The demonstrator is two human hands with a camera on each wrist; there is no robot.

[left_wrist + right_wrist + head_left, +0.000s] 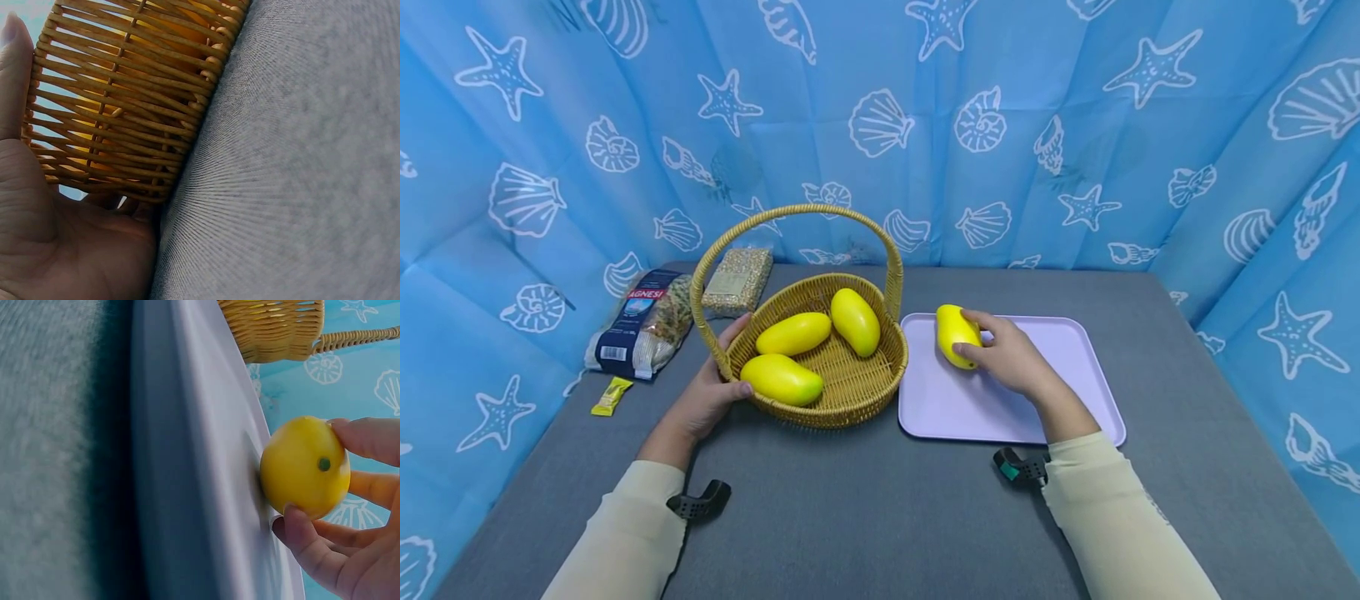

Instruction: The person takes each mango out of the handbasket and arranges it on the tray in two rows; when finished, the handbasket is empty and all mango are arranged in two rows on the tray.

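Observation:
A wicker basket (842, 408) with a tall arched handle holds three yellow mangoes, among them a front mango (781, 380) with a greenish tip. My left hand (711, 392) grips the basket's left side, thumb along the front of the rim and fingers toward the back; up close in the left wrist view it cups the woven wall (125, 106). Over the left part of a lilac tray (1000, 408), my right hand (1011, 354) holds another mango (955, 333) between thumb and fingers. In the right wrist view this mango (303, 469) shows its dark stem spot, close against the tray surface.
Left of the basket lie a labelled pasta bag (640, 325), a clear pack of grains (739, 281) and a small yellow wrapped packet (612, 396). Grey cloth (865, 508) covers the table. A blue shell-print curtain (925, 183) hangs behind and at both sides.

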